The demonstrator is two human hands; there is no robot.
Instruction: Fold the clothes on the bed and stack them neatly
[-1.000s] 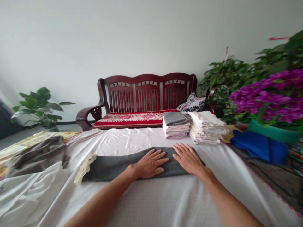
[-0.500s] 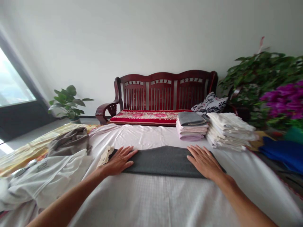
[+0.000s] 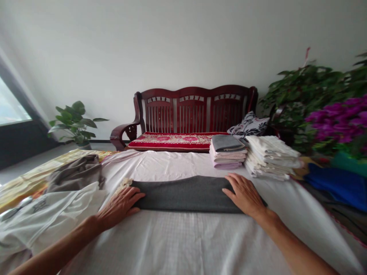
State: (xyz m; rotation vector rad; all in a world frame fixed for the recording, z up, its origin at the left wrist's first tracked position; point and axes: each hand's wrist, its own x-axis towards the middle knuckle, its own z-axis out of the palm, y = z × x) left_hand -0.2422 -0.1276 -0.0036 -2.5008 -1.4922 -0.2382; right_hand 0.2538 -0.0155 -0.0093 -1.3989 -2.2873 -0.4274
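A dark grey garment (image 3: 183, 194), folded into a long flat strip, lies across the white cloth in front of me. Cream lace (image 3: 126, 183) shows at its left end, partly covered by my left hand (image 3: 122, 202). That hand rests over the left end with its fingers stretched out and the thumb near the front edge. On the right end lies my right hand (image 3: 245, 193), palm down with fingers apart. Beneath both hands, parts of the garment are hidden.
A folded stack (image 3: 228, 152) topped with grey cloth stands beside a pile of white clothes (image 3: 272, 156). At left lie a white garment (image 3: 48, 217) and a crumpled brown-grey one (image 3: 76, 173). Behind is a wooden bench (image 3: 192, 110); blue cloth (image 3: 338, 187) lies right.
My left hand has slid left, from on top of the grey cloth to its lace end. My right hand stays on the right end, and the view has shifted slightly.
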